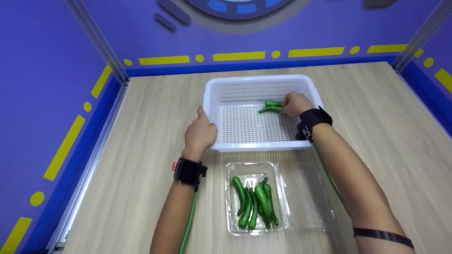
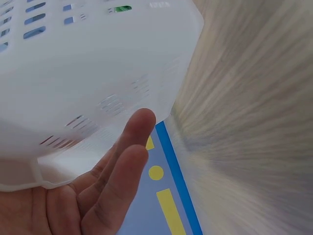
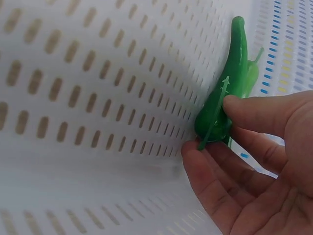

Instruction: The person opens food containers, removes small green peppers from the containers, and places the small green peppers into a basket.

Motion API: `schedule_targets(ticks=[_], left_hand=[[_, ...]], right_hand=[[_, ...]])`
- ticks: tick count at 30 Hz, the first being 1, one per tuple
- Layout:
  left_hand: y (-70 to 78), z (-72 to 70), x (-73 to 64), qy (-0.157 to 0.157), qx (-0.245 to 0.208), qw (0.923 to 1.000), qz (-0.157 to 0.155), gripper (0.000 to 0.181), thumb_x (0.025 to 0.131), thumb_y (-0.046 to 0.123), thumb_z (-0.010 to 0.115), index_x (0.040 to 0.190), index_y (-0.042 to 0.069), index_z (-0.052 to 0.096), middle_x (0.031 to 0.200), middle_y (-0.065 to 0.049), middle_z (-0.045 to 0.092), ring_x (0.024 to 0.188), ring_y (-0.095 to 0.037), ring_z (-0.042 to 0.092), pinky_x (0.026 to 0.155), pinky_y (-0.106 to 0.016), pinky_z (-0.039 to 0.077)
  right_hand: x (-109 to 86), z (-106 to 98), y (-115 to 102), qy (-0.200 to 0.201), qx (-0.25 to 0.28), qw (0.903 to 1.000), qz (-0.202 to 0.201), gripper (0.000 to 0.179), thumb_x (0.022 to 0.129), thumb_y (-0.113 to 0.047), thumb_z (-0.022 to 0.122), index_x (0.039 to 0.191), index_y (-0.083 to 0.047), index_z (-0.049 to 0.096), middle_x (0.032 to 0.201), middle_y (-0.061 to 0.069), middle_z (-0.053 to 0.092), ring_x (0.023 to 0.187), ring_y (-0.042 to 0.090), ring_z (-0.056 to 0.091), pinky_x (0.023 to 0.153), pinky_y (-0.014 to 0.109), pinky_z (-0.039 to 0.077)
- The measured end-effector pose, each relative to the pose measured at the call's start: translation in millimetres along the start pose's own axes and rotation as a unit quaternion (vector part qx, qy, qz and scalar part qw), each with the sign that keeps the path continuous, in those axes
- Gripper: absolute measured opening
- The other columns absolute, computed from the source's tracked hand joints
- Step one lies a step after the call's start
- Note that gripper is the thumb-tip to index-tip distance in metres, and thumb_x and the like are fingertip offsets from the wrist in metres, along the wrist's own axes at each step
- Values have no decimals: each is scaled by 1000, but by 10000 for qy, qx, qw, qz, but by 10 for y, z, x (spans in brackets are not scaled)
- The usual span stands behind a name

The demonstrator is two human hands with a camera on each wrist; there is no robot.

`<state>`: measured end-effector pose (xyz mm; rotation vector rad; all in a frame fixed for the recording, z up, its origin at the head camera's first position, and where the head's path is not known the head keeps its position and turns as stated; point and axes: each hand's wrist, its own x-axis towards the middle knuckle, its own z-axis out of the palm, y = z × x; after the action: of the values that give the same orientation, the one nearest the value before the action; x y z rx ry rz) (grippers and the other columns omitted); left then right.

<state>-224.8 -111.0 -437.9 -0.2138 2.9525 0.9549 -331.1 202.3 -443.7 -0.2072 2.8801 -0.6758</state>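
Inside the white perforated basket (image 1: 261, 146), toward its right end, my right hand (image 1: 296, 104) holds green chili peppers (image 1: 272, 103) by the stem end. The right wrist view shows thumb and fingers around a dark green pepper (image 3: 236, 54), with a lighter one (image 3: 252, 77) partly hidden behind it. My left hand (image 1: 200, 132) holds the basket's left rim; its fingers (image 2: 128, 176) lie along the outer wall, and the thumb is hidden in the left wrist view. Several more green peppers (image 1: 261, 199) lie in a clear plastic box (image 1: 229, 211) in front of the basket.
The box's clear lid (image 1: 307, 204) lies folded out to the right, beneath my right forearm. Light wood tabletop (image 1: 141, 158) surrounds everything. Blue walls (image 1: 310, 31) stand at the back and sides. A green cable (image 1: 190, 215) runs along each forearm.
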Motion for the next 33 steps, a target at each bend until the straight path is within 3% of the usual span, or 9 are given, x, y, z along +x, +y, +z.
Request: schedule_targets(ticks=[4,10,17,21,26,30,33], left_hand=[[3,-14,-1,44,40,10000,55,76,93,17,41,161,0,14,104,-20,70,84,-33,67,76,-51,53],[-4,-32,-7,58,68,10000,41,78,93,16,42,162,0,10,107,-21,69,86,-34,67,78,-51,52],[-37,-7,-16,153,55,9991,399,82,92,10,42,166,17,7,103,-14,68,78,-29,63,65,-44,46],[-42,-8,-22,143,124,9991,383,81,92,10,42,166,19,10,95,-13,67,73,-28,61,59,-40,41],[-25,-8,-18,143,157,9991,374,81,92,10,43,166,18,11,90,-12,66,71,-27,60,58,-39,39],[-1,-4,-15,179,189,9988,417,81,91,9,43,166,17,11,91,-13,67,70,-27,60,58,-39,40],[15,5,-14,174,203,9987,442,81,91,9,42,166,16,11,91,-13,68,70,-27,61,58,-39,41]], right_hand=[[-8,-32,-27,-46,-32,10000,22,11,87,-9,67,89,1,69,89,14,66,79,27,55,68,34,41],[-2,-35,-55,-112,21,9999,58,16,87,-11,68,95,3,69,98,18,67,84,29,56,71,35,43],[7,7,-60,-182,371,9988,280,22,89,-19,72,97,1,67,93,12,64,80,25,56,67,32,42],[2,15,-68,-183,517,9979,343,27,91,-27,69,98,-1,68,93,12,64,79,24,56,66,32,43],[-13,-23,-83,185,554,9981,212,27,93,-28,66,97,-1,68,91,13,65,78,24,57,66,33,43],[-32,-87,-98,773,660,9948,-120,26,95,-28,66,90,-3,69,84,12,66,72,23,56,64,34,43],[-60,-151,-122,1174,814,9890,-393,25,96,-28,65,94,-3,68,89,14,67,76,26,56,70,37,43]])
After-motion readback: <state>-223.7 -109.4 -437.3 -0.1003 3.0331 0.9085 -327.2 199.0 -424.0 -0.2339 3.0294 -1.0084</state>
